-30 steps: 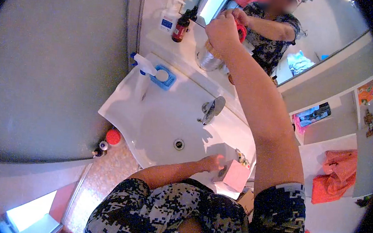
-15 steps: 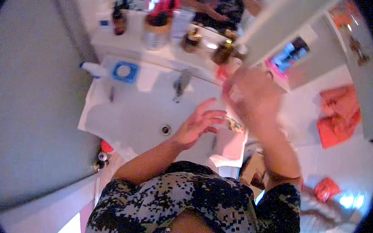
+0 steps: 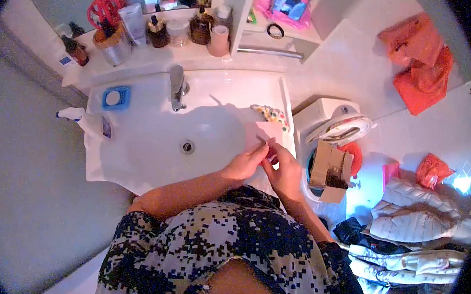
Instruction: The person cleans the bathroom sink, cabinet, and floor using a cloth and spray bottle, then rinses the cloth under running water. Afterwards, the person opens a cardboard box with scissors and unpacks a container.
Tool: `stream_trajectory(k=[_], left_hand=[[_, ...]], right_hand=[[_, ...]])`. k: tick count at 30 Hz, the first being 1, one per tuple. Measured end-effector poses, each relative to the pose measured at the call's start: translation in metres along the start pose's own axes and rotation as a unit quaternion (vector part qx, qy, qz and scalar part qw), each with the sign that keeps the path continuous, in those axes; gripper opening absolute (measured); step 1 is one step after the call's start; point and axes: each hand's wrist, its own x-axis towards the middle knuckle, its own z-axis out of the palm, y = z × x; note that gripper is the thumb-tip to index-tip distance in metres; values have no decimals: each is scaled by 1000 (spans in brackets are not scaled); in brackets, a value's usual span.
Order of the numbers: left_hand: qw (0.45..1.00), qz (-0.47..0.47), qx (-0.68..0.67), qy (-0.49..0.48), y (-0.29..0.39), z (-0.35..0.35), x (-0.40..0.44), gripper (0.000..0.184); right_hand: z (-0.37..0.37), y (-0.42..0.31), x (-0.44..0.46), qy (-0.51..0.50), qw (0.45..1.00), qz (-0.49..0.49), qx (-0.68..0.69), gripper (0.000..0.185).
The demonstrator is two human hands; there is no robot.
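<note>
My left hand [image 3: 245, 162] and my right hand [image 3: 284, 175] meet over the right part of the white sink [image 3: 152, 134]. The fingers of both are pinched together around something small that I cannot make out. Just beyond the fingertips a pale pink box [image 3: 269, 129] stands in the sink's right side, partly hidden by my hands. A spotted cloth [image 3: 272, 115] lies behind it at the sink's right edge.
A faucet [image 3: 177, 89] rises at the sink's back. A blue soap dish [image 3: 116, 98] and a spray bottle [image 3: 86, 120] are at the left. Bottles [image 3: 201, 27] line the ledge. Right of the sink are a washing machine [image 3: 328, 113] and a cardboard box [image 3: 330, 169].
My right hand has come down from the ledge by the mirror to the sink's right side, and my left hand has joined it there. The view has turned to the right.
</note>
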Motion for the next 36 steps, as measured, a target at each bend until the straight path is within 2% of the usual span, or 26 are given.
stream_trajectory(k=[1,4,7,9,10,12,14,16,17,20,21,23,26,29,31,36], left_hand=[[998,20,-35,-39,-15,-8,10,43],[995,45,34,-82,-23,-14,15,42],[989,8,111,-98,-17,-17,15,41],[987,-11,128,-94,-6,-26,21,32],[987,-28,132,-91,-5,-34,24,28],[971,158,177,-16,-33,-69,43,25],[950,109,265,127,-36,-91,52,33],[954,77,265,117,-42,-97,58,44],[955,64,266,114,-44,-99,59,50],[894,159,388,161,-64,-99,75,65],[893,162,392,151,-63,-97,82,67],[893,166,397,132,-59,-91,92,70],[938,83,320,103,-52,-92,91,72],[911,145,366,124,-67,-100,91,71],[913,158,353,130,-63,-97,83,68],[905,166,365,144,-63,-97,82,65]], right_hand=[[-2,-1,-2,-15,999,37,8,40],[-6,11,-5,-83,994,63,38,39],[-2,36,-11,-117,974,114,155,32],[-10,52,-7,-142,897,268,322,29],[-14,58,-7,-152,834,349,398,28],[-23,63,-4,-191,801,395,406,26],[-23,66,-9,-245,752,419,446,29],[-14,68,-15,-281,714,449,458,32],[-10,66,-15,-290,694,470,463,40],[5,80,-9,-310,643,479,511,48],[7,77,-1,-296,648,503,489,54],[15,85,13,-323,635,500,493,54],[21,87,24,-337,628,502,490,54],[25,87,27,-332,639,493,488,51],[25,80,29,-325,657,483,479,50],[29,84,38,-343,623,515,480,45]])
